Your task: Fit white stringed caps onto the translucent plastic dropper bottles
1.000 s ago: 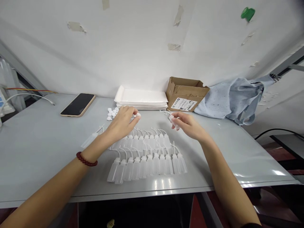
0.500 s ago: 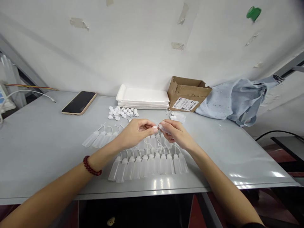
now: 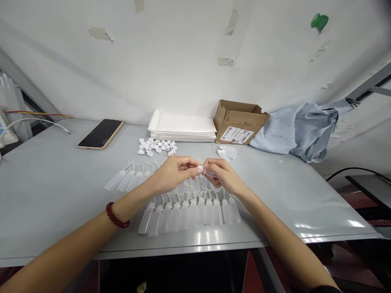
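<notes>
My left hand [image 3: 175, 173] pinches a small white cap [image 3: 200, 168] between thumb and fingers. Close against it, my right hand [image 3: 222, 174] is closed around a translucent plastic bottle [image 3: 210, 173], mostly covered by the fingers. Cap and bottle mouth meet between the hands; whether they are joined I cannot tell. Below, a row of translucent bottles [image 3: 185, 213] with bent thin tubes lies on the table, with more partly hidden behind my hands. Several similar bottles [image 3: 126, 180] lie to the left. A pile of loose white caps [image 3: 157, 146] is beyond my left hand.
White padded envelopes [image 3: 183, 128] are stacked at the back beside an open cardboard box [image 3: 240, 124]. A few bottles [image 3: 226, 151] lie before the box. Light blue cloth [image 3: 293, 130] is at right, a phone [image 3: 100, 133] at left. The grey table's front edge [image 3: 171, 251] is near me.
My hands have come together, bringing the bottle mouth against the white cap. The right hand has turned slightly. The view has shifted a little.
</notes>
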